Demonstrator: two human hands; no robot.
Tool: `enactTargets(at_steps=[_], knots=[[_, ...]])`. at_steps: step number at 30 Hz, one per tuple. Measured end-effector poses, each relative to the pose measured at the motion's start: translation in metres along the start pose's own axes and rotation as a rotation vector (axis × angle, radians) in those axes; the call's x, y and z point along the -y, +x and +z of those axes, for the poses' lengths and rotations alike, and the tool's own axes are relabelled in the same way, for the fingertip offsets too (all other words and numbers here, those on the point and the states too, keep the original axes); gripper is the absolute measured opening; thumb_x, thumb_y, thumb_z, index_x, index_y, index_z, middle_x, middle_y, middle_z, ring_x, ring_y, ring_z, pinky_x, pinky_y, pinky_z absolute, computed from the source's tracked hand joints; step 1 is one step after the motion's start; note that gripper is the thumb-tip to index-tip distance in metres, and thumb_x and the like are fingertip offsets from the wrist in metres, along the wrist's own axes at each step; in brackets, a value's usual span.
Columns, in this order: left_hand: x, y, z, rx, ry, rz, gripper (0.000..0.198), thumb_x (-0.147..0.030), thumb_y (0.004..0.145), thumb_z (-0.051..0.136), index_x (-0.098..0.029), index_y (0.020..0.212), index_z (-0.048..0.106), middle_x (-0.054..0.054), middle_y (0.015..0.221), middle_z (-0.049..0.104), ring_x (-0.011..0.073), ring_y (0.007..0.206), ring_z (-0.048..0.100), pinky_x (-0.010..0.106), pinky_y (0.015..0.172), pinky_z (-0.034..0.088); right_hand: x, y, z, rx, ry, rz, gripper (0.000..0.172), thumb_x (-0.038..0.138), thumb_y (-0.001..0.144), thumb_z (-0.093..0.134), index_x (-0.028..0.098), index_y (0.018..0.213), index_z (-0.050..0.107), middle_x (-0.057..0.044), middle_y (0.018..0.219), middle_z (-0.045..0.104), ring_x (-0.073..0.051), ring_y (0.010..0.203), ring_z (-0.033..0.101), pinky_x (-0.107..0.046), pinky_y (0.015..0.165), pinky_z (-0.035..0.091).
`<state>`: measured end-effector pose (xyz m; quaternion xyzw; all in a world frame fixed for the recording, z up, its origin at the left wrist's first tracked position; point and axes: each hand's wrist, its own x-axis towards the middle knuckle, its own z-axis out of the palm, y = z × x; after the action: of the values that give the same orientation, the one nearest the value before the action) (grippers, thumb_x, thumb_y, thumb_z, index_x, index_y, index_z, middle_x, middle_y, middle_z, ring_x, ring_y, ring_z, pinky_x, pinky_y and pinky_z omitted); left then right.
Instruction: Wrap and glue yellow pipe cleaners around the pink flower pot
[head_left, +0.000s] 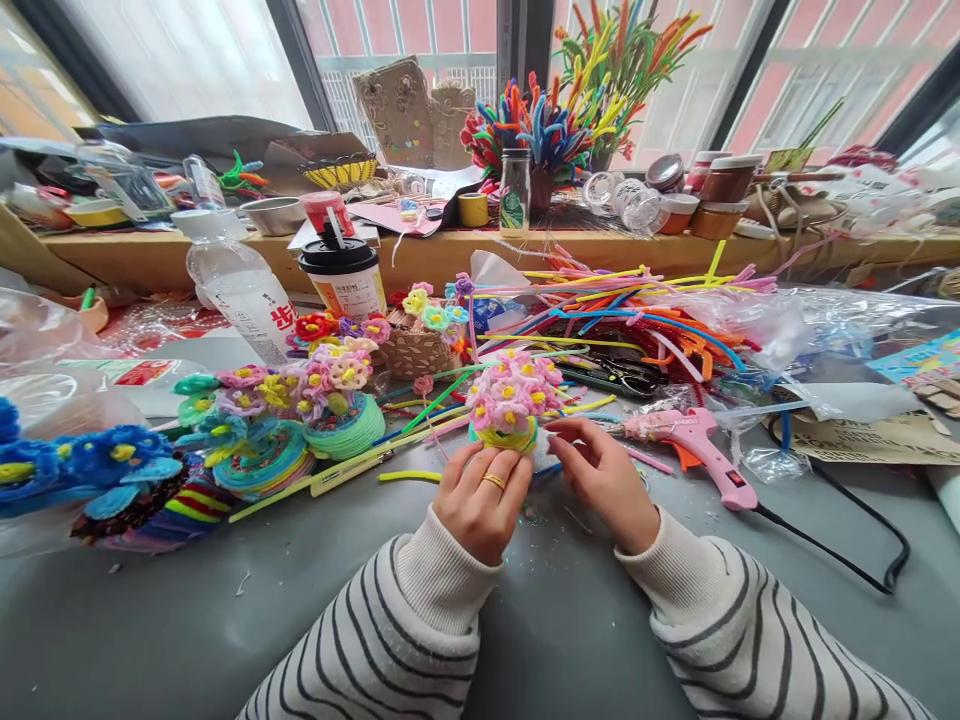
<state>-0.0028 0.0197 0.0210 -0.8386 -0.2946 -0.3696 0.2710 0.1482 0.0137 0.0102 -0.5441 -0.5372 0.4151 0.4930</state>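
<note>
My left hand (484, 495), with a gold ring, is closed round the yellow-green base of a small pot of pink fuzzy flowers (514, 390). The flowers have yellow centres and stand upright above my fingers. Just to the right, my right hand (600, 475) is curved toward the pot, thumb and forefinger apart, nothing visible between them. Left of the pot stand finished-looking flower pots: a mint-green one (346, 428), a striped pastel one (262, 460) and a dark one with blue flowers (161, 500) lying tilted.
A pink glue gun (701, 440) with a black cord lies at the right. Behind are loose pipe cleaners (600, 310), black-handled scissors (634, 375), a lidded cup (343, 280) and a plastic bottle (240, 290). A cluttered wooden ledge (427, 258) runs below the windows.
</note>
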Motion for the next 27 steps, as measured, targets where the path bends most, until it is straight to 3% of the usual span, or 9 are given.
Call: enactTargets(at_steps=[5,9,11,13,17,20,23,27], knots=[[0.001,-0.001,0.002,-0.038,-0.003,-0.015,0.014,-0.011,0.074,0.048,-0.015,0.079,0.060,0.002,0.069,0.064,0.0152,0.065,0.057,0.031,0.071,0.044,-0.003,-0.035,-0.044,-0.234,-0.314,0.022,0.030,0.043,0.072,0.046,0.017,0.084,0.054,-0.004,0.078,0.058,-0.011,0.059,0.051,-0.023,0.050,0.041],[0.000,-0.003,0.004,-0.065,-0.047,-0.035,0.014,-0.008,0.072,0.049,-0.014,0.079,0.059,0.004,0.069,0.063,0.0165,0.067,0.056,0.033,0.073,0.046,-0.017,-0.044,-0.096,-0.659,-0.903,-0.162,0.035,0.046,0.072,0.043,0.015,0.082,0.055,-0.008,0.078,0.058,-0.018,0.070,0.051,-0.032,0.067,0.040],[0.000,-0.004,0.003,-0.080,-0.078,-0.041,0.015,-0.006,0.071,0.050,-0.014,0.080,0.059,0.005,0.070,0.062,0.0166,0.068,0.056,0.034,0.074,0.046,-0.025,-0.039,-0.114,-0.659,-1.167,-0.209,0.043,0.050,0.072,0.040,0.012,0.084,0.055,-0.012,0.084,0.058,-0.024,0.083,0.049,-0.038,0.077,0.035],[0.001,-0.005,0.002,-0.090,-0.114,-0.051,0.018,-0.005,0.069,0.051,-0.014,0.083,0.057,0.005,0.071,0.061,0.0161,0.069,0.056,0.034,0.074,0.046,-0.031,-0.029,-0.122,-0.592,-1.308,-0.101,0.050,0.054,0.070,0.041,0.010,0.087,0.055,-0.015,0.086,0.057,-0.026,0.086,0.049,-0.037,0.075,0.036],[0.009,-0.007,0.000,-0.109,-0.202,-0.112,0.031,-0.004,0.067,0.053,-0.014,0.096,0.051,0.005,0.075,0.061,0.0145,0.069,0.056,0.031,0.072,0.047,-0.037,-0.010,-0.115,-0.440,-1.364,0.193,0.056,0.058,0.066,0.042,0.010,0.092,0.052,-0.016,0.085,0.055,-0.027,0.084,0.050,-0.035,0.067,0.038],[0.016,-0.009,0.001,-0.124,-0.319,-0.221,0.037,-0.006,0.068,0.053,-0.014,0.103,0.046,0.004,0.075,0.060,0.0148,0.071,0.056,0.029,0.070,0.047,-0.038,-0.004,-0.110,-0.383,-1.334,0.279,0.045,0.050,0.069,0.042,0.010,0.088,0.051,-0.014,0.083,0.055,-0.026,0.084,0.051,-0.032,0.066,0.038],[0.020,-0.012,0.001,-0.147,-0.404,-0.331,0.038,-0.008,0.069,0.053,-0.015,0.105,0.044,0.003,0.074,0.059,0.0146,0.073,0.056,0.030,0.071,0.046,-0.035,-0.003,-0.111,-0.394,-1.318,0.287,0.040,0.046,0.070,0.042,0.011,0.086,0.051,-0.013,0.081,0.055,-0.024,0.081,0.052,-0.030,0.065,0.039],[0.019,-0.012,-0.001,-0.173,-0.462,-0.454,0.033,-0.009,0.069,0.053,-0.016,0.102,0.047,0.002,0.075,0.058,0.0129,0.072,0.056,0.030,0.075,0.045,-0.030,-0.007,-0.113,-0.528,-1.259,0.238,0.044,0.049,0.067,0.041,0.011,0.088,0.051,-0.014,0.081,0.055,-0.024,0.075,0.053,-0.031,0.057,0.039]])
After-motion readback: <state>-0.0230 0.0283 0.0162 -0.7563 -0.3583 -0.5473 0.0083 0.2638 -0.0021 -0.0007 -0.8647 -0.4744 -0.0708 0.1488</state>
